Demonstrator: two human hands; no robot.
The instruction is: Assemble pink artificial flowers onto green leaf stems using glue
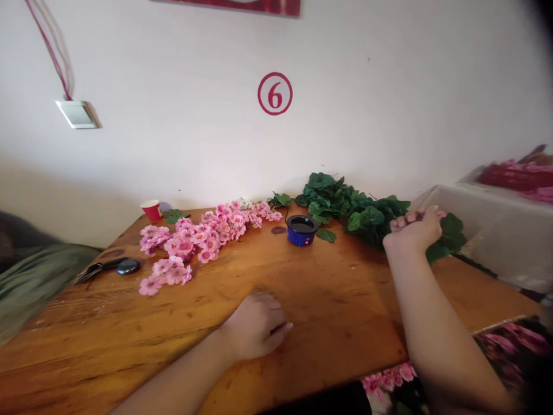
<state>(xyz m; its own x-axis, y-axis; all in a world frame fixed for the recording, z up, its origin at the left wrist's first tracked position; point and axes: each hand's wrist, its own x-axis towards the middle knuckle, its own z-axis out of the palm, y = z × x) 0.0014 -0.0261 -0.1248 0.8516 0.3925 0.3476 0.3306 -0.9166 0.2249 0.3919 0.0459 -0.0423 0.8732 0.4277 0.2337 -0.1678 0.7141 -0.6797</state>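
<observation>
Our right hand [413,232]'s nearer, fingers curled, can't tell on what; leaves [366,218] stretch up-left. Left hand [258,325]'s loosely closed, lower centre.

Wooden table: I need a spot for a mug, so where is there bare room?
One bare patch lies between the blue pot, left hand and right forearm; another, front left, between the left forearm, pink flowers and round black object. The back is crowded with flowers, pot and green leaves by the right hand.
</observation>
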